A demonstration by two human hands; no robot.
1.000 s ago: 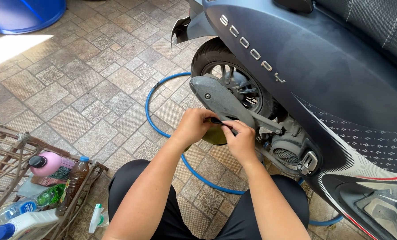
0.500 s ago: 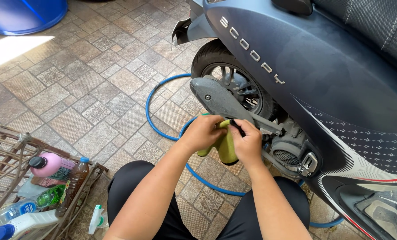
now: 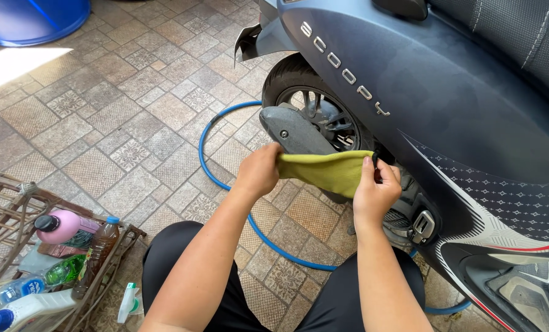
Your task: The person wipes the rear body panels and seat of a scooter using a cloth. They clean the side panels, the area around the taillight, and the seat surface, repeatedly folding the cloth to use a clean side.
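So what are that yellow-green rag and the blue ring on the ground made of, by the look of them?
The rag looks like soft cloth, maybe microfibre: matte, and it sags between the left hand and right hand. The blue hose seems rubber or plastic: smooth, slightly shiny, and it bends in a loop on the paving.

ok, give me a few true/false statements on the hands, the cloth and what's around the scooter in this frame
1. Both hands hold a yellow-green cloth stretched between them. True: left hand grips one end, right hand the other.
2. The cloth lies flat on the paving. False: it is held up in front of the scooter's rear wheel.
3. A blue hose curves over the tiled ground by the wheel. True.
4. The rack at lower left holds only tools. False: it holds bottles, among them a pink bottle.
5. The scooter body is bright red. False: it is dark blue-grey.
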